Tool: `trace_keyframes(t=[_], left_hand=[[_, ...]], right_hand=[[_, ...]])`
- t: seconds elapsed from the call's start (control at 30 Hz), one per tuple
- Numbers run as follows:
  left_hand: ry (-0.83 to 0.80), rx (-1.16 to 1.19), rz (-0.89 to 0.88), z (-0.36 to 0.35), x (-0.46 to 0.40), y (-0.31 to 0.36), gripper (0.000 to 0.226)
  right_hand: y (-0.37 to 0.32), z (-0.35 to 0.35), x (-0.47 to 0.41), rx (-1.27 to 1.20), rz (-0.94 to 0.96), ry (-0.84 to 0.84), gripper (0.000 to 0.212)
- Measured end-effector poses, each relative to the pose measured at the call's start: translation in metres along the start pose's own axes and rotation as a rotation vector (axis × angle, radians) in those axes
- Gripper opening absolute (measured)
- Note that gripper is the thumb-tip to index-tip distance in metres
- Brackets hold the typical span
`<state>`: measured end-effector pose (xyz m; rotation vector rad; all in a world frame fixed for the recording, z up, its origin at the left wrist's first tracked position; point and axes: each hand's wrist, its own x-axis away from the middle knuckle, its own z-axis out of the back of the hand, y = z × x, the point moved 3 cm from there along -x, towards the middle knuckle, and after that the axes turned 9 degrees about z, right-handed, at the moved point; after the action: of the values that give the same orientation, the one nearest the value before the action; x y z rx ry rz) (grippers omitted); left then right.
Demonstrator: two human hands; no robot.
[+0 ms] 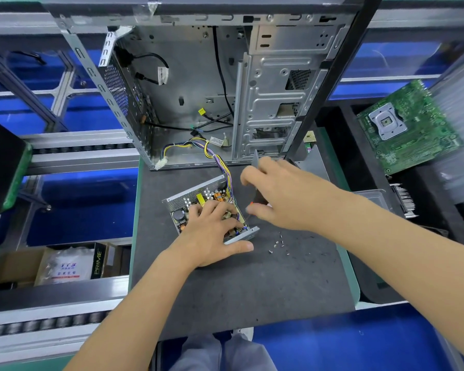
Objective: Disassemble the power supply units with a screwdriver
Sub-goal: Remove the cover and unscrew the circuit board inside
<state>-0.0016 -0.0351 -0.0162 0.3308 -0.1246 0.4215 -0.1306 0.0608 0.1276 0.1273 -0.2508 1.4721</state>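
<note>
Head view: a person works at a dark mat (239, 285) on a bench.
Power supply unit: the power supply unit (209, 210) sits near the middle of the mat. Its lid is off, so the board and parts inside show.
Wires: a bunch of colored wires (214, 156) runs from the unit up into the big open computer case (212, 89) behind it.
Left hand: the left hand (214, 228) lies on top of the open unit. Its fingers are spread flat and press down on the parts. The thumb rests by the near metal edge.
Right hand: the right hand (279, 194) is just right of the unit. Its fingers are curled around a dark tool with a bit of red on it, likely the screwdriver (260, 195). Most of the tool is hidden by the hand.
Screws: a few small loose screws (277, 243) lie on the mat near the unit.
Off to the side: a green circuit board (410, 127) sits far right.
Step now: I think the lid screws are out and the inside board comes next.
Next move: the tool tip must find a board screw while the other hand keeps the unit from sliding.
</note>
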Motion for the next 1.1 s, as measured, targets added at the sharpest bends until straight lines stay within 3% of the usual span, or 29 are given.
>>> trace_keyframes(t=[0.1, 0.17, 0.23, 0.27, 0.33, 0.4, 0.47, 0.57, 0.63, 0.73, 0.87, 0.93, 1.03, 1.1], left_hand=[[0.004, -0.001, -0.005, 0.0000, 0.0002, 0.0003, 0.084], [0.005, 0.003, -0.005, 0.0008, -0.0001, 0.0008, 0.088], [0.007, 0.000, -0.009, 0.0015, 0.0004, 0.0013, 0.090], [0.005, -0.002, -0.011, 0.0015, 0.0008, 0.0014, 0.091], [0.002, 0.001, -0.008, 0.0016, 0.0012, 0.0011, 0.091], [-0.003, -0.002, -0.003, 0.0021, 0.0011, 0.0009, 0.091], [-0.004, -0.004, 0.000, 0.0027, 0.0009, 0.0011, 0.090], [0.004, -0.008, -0.008, 0.0020, 0.0014, 0.0017, 0.086], [0.001, -0.006, -0.005, 0.0020, 0.0017, 0.0016, 0.086], [-0.014, -0.019, 0.002, 0.0024, 0.0011, 0.0015, 0.087], [-0.017, -0.019, 0.003, 0.0017, 0.0012, 0.0010, 0.087], [-0.015, -0.014, 0.004, 0.0015, 0.0012, 0.0012, 0.087], [-0.016, -0.020, 0.000, 0.0021, 0.0013, 0.0010, 0.086], [-0.019, -0.017, 0.001, 0.0016, 0.0012, 0.0009, 0.086]], right_hand=[[0.0044, -0.0003, -0.0009, 0.226, -0.087, -0.079, 0.045], [0.0024, -0.0001, -0.0007, 0.128, -0.032, -0.058, 0.034], [0.0011, 0.0021, 0.0026, -0.003, -0.024, -0.061, 0.046], [-0.0001, 0.0017, 0.0032, 0.002, -0.017, -0.075, 0.048], [-0.0044, -0.0001, -0.0004, 0.171, 0.024, -0.088, 0.030], [-0.0007, -0.0028, 0.0001, 0.120, -0.005, -0.045, 0.025], [0.0008, 0.0014, 0.0009, -0.015, -0.011, 0.007, 0.034], [0.0015, -0.0013, -0.0035, -0.090, -0.072, -0.051, 0.046], [0.0028, -0.0031, -0.0045, 0.035, -0.086, -0.087, 0.051], [-0.0018, 0.0004, -0.0010, 0.002, 0.034, 0.006, 0.035], [-0.0023, 0.0020, -0.0024, 0.167, 0.008, -0.083, 0.040], [-0.0036, 0.0003, -0.0026, 0.088, 0.032, -0.040, 0.030], [-0.0047, 0.0021, -0.0009, 0.007, 0.002, -0.035, 0.045], [-0.0040, -0.0022, -0.0027, 0.156, 0.003, -0.107, 0.039]])
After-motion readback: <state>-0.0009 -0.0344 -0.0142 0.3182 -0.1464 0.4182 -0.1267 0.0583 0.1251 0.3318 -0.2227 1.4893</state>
